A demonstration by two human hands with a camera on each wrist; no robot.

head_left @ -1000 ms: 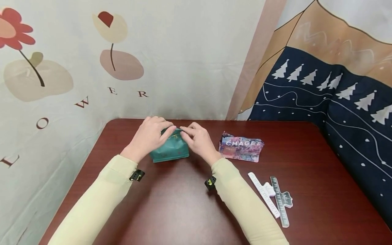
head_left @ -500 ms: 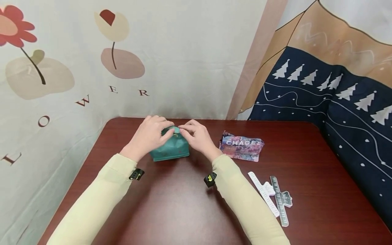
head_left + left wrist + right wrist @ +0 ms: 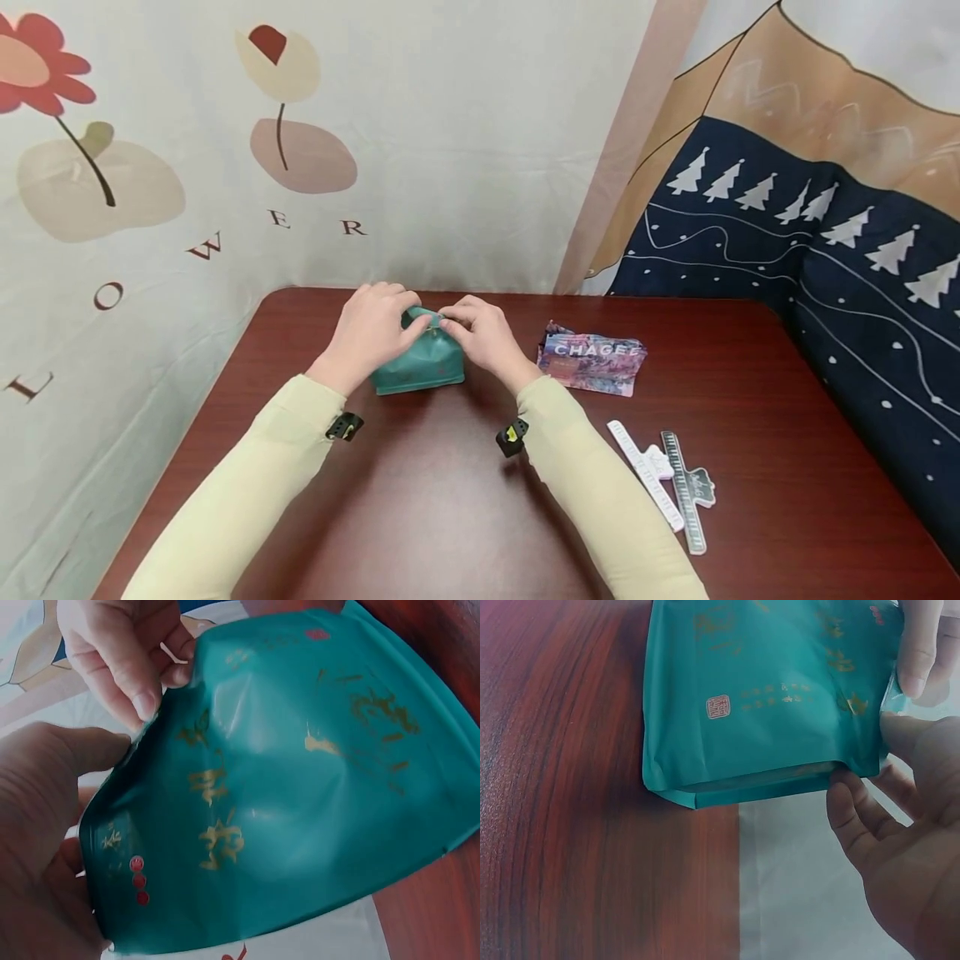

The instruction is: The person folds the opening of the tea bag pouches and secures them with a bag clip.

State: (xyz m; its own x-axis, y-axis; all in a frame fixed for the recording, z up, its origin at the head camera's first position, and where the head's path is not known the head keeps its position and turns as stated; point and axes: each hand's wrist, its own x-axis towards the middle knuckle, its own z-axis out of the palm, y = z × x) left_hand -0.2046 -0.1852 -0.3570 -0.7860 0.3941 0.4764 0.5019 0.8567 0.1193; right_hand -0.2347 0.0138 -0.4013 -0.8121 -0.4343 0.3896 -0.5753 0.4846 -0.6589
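Observation:
A teal pouch with gold lettering stands near the table's far edge. My left hand grips its upper left edge, thumb in front and fingers behind. At the upper right, my right hand pinches the top edge between thumb and fingers. The left wrist view shows the pouch front dented and creased close to the rim, with both thumbs on that edge. In the right wrist view, the pouch's side is folded inward, and fingertips touch it from behind. Whether the mouth is sealed is hard to tell.
A pink and purple pouch marked CHAGEE lies right of my right hand. Nearer on the right are a white ruler-shaped clip and a grey one, close together. Printed cloth hangs behind the table.
My left hand has shifted slightly right along the pouch top, and its wrist has turned a little. A lighter strip of the rim shows more between the hands. The right hand barely moves.

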